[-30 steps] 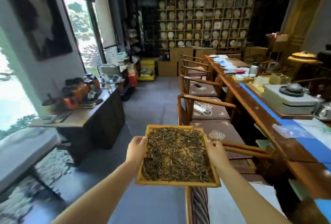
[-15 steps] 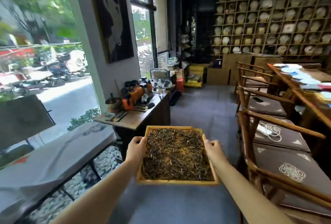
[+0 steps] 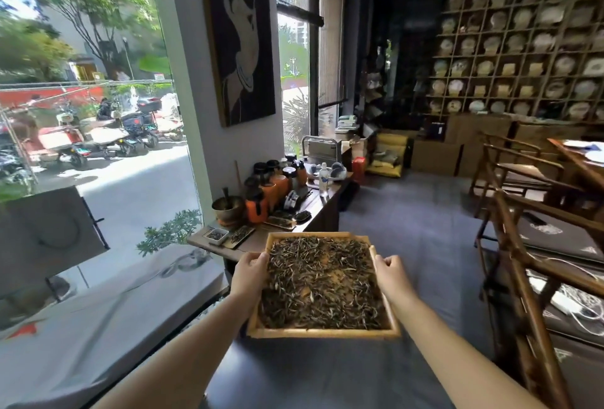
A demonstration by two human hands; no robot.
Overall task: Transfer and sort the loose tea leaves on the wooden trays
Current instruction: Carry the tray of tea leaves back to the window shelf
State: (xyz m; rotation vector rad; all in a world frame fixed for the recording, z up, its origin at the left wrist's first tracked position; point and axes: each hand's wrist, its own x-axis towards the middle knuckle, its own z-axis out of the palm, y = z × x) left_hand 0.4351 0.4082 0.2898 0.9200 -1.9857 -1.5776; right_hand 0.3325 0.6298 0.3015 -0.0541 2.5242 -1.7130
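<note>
A square wooden tray is held level in front of me, above the floor. Loose dark and pale tea leaves cover its bottom in a thin layer. My left hand grips the tray's left rim, thumb on top. My right hand grips the right rim the same way. Both arms are stretched forward.
A dark wooden side table stands just beyond the tray, with orange jars, a metal bowl and small dishes of tea. A low grey bench lies at the left under the window. Wooden chairs line the right side.
My view has swung to the left, from the long tea table and chairs towards the window and side table. The tray stays held in both hands, the same way.
</note>
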